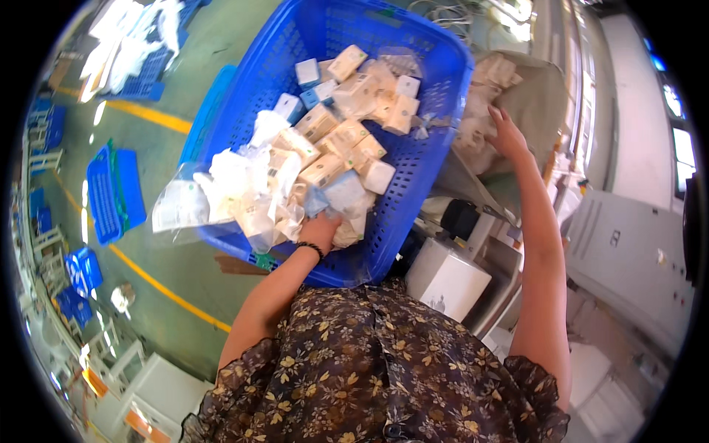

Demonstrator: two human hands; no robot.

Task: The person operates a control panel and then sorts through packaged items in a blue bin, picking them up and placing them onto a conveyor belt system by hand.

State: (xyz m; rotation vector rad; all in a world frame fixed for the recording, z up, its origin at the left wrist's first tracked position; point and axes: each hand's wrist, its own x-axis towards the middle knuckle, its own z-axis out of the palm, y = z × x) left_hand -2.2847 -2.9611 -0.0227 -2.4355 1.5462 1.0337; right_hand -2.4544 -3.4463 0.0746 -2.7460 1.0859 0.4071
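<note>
A large blue perforated plastic basket [413, 173] stands in front of me, heaped with small beige and light-blue boxed packs [321, 170]. Loose clear and white plastic wrapping [244, 177] spills over its left side. My left hand [321, 230], with a dark beaded bracelet at the wrist, is down among the packs at the near end; its fingertips are hidden between them. To the right, my right hand [508, 134] reaches over a grey-beige, cloth-like container [543, 96]. Its fingers are stretched apart beside pale crumpled pieces [476, 122] in there, which I cannot identify.
A white box [447, 279] and machine parts stand just right of the basket. Farther right is a grey metal cabinet [631, 255]. More blue baskets [117, 193] stand on the green floor at left, along yellow lines. White plastic [136, 37] lies at the far left.
</note>
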